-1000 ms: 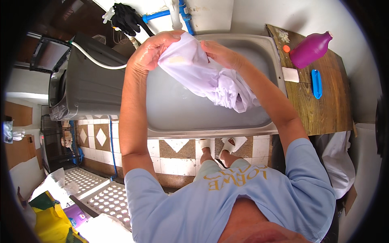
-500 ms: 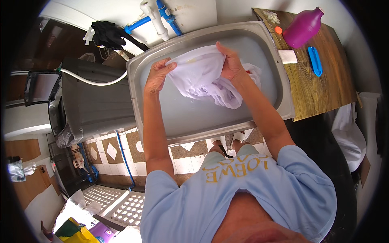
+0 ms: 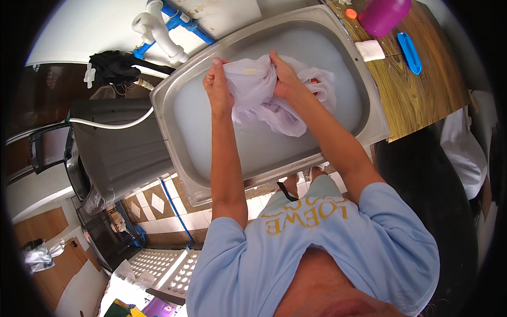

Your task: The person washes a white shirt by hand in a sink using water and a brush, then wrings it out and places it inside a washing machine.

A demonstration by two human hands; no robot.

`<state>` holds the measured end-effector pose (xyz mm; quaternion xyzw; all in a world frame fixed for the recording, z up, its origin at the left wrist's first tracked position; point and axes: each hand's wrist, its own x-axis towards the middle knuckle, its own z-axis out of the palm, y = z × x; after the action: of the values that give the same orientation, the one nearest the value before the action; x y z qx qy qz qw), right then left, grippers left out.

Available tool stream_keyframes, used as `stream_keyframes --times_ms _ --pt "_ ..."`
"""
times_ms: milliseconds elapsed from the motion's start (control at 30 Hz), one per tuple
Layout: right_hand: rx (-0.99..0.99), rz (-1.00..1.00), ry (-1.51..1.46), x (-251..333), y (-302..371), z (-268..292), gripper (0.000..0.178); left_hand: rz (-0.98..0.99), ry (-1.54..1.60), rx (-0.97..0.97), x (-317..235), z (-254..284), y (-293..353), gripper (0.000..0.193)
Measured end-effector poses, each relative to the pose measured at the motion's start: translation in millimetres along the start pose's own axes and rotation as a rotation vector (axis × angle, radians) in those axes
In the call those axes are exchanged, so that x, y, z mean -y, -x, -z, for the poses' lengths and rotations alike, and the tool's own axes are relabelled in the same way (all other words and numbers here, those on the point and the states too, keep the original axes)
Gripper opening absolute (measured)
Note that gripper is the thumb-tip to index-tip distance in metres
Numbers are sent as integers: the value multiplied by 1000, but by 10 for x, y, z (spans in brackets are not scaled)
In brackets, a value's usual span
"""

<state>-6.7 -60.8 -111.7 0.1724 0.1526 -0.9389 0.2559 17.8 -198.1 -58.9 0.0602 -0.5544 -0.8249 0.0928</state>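
Observation:
Between my two hands a wet white cloth garment is stretched, with a faint yellowish patch near its upper edge. My left hand is closed on its left side, thumb up. At the other side my right hand grips it with the thumb on top. The rest of the cloth hangs in folds down to the cloudy water and spreads past my right wrist, where a small red mark shows. All this is over a steel sink filled with whitish water.
Right of the sink, a wooden board carries a purple bottle, an orange cap, a white soap bar and a blue brush. White and blue pipes stand behind. Left is a dark grey washing machine.
The view has shifted. My left hand has turned more upright, and the stretched part of the cloth is narrower, with my hands closer together. More cloth shows beyond my right wrist.

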Motion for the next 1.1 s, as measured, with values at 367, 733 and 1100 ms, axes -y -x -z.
stream_keyframes --times_ms 367,733,1100 --pt "-311 89 143 -152 304 -389 33 -126 -843 170 505 -354 -411 37" --pt "-163 40 71 -40 147 -173 42 -672 -1091 270 574 -538 -456 30" --pt "-216 53 88 5 221 -132 46 -562 -923 299 567 -588 -382 28"
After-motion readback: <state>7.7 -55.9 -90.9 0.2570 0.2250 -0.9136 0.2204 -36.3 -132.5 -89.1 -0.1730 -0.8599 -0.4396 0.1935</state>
